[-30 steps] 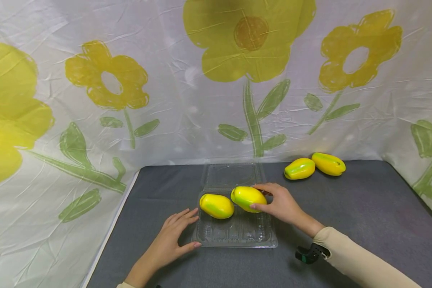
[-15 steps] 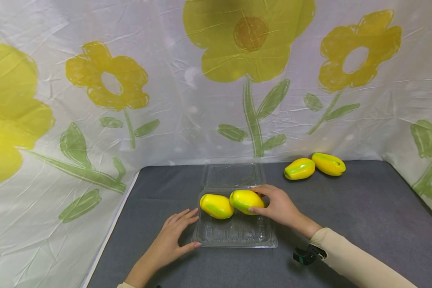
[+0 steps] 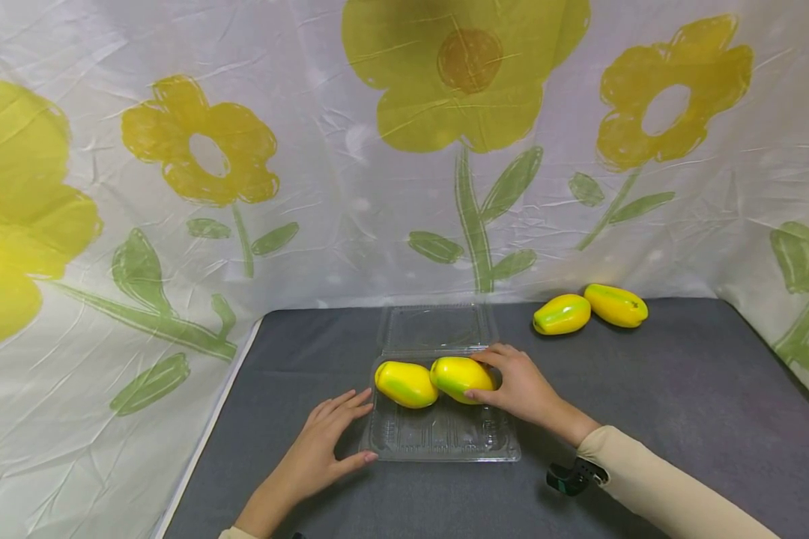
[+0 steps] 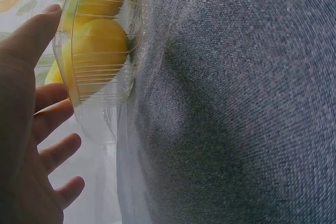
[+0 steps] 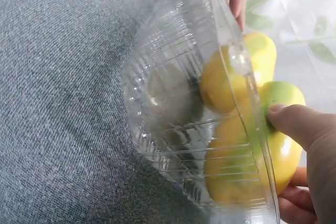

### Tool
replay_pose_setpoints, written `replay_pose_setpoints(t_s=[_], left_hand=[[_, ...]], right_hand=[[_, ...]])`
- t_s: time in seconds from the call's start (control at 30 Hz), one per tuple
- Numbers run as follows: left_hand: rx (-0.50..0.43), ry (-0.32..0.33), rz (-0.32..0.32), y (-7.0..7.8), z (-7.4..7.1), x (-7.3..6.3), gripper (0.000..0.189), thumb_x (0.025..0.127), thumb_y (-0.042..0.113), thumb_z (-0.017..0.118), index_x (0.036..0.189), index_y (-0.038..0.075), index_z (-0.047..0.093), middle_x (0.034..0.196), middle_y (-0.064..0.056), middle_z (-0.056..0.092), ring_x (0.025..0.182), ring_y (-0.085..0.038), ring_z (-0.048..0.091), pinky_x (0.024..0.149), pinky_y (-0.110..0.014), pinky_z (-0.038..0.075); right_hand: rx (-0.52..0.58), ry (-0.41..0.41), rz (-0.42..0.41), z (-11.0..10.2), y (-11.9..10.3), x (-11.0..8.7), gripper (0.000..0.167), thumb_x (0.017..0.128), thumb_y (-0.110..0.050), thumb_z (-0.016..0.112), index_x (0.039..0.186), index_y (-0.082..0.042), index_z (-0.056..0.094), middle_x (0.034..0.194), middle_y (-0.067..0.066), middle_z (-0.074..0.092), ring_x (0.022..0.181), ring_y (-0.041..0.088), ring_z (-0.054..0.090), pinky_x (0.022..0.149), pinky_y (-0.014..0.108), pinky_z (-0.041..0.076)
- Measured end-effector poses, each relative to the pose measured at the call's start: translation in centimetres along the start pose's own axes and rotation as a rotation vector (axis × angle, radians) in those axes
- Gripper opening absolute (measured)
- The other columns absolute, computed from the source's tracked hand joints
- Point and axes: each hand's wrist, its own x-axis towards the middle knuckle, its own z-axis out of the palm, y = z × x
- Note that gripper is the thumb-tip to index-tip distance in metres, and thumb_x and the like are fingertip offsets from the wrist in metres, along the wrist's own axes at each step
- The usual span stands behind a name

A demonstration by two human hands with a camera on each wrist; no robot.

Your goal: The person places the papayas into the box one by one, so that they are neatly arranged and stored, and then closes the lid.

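1. Yellow with green streaks, the right fruit (image 3: 455,378) is in the back part of the box (image 3: 445,442); whether its underside rests on the box floor is hard to tell.
2. The right hand (image 3: 526,389) grasps that fruit, its thumb on the near side and its other fingers round the far side. In the right wrist view the thumb presses on a green patch, and the fruit rises above the box rim.
3. The left fruit (image 3: 407,385) lies in the back left of the box, touching the right one. Both tilt slightly, far end to the left.
4. The left hand (image 3: 317,449) is released, its fingers spread and its thumb apart, at the box's left rim. Whether the fingertips touch the plastic cannot be told.
5. The box is clear, ribbed plastic and sits on the desk (image 3: 654,397), its lid (image 3: 438,328) folded back behind it, away from the person. The front part of the box holds nothing.
6. Two more fruit (image 3: 562,314) lie at the back of the desk, to the right of the lid, end against end.
7. A black device (image 3: 573,477) sits at the right wrist, by a cream sleeve (image 3: 667,479).
8. Behind the desk hangs a pale cloth (image 3: 350,217) printed with yellow flowers.
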Motion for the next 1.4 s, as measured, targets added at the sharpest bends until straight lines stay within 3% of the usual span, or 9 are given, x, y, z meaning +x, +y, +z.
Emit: replay_pose_setpoints(t_s=[0.4,0.6,0.97,1.4], left_hand=[[-0.002,0.006,0.008,0.02,-0.01,0.12,0.072,0.08,0.049,0.078,0.14,0.017,0.055,0.156,0.002,0.045,0.143,-0.032,0.043,0.112,-0.065,0.032],[0.0,0.0,0.001,-0.02,-0.04,0.1,0.072,0.08,0.052,0.076,0.14,0.018,0.055,0.156,0.003,0.045,0.144,-0.031,0.042,0.113,-0.065,0.032],[-0.004,-0.012,-0.014,0.04,-0.02,-0.03,0.072,0.08,0.052,0.077,0.14,0.018,0.056,0.156,0.005,0.044,0.144,-0.03,0.042,0.113,-0.064,0.032],[-0.003,-0.004,-0.001,-0.06,0.06,-0.04,0.072,0.082,0.06,0.07,0.14,0.017,0.056,0.156,0.005,0.044,0.144,-0.03,0.042,0.113,-0.065,0.032]], right_hand=[[-0.046,-0.023,-0.01,0.06,0.06,0.12,0.062,0.074,-0.044,0.084,0.124,-0.011,0.068,0.109,0.004,0.068,0.099,0.02,0.059,0.086,0.044,0.048],[-0.024,-0.029,-0.005,0.08,0.06,0.08,0.062,0.075,-0.043,0.084,0.125,-0.01,0.068,0.114,0.006,0.068,0.104,0.023,0.061,0.089,0.048,0.052],[0.024,-0.032,-0.019,0.27,0.26,-0.09,0.058,0.077,-0.038,0.084,0.125,-0.011,0.067,0.111,0.002,0.067,0.099,0.017,0.063,0.083,0.038,0.055],[0.032,-0.025,-0.033,0.16,0.17,-0.25,0.059,0.077,-0.037,0.084,0.126,-0.011,0.067,0.114,0.003,0.067,0.101,0.019,0.063,0.085,0.04,0.055]])
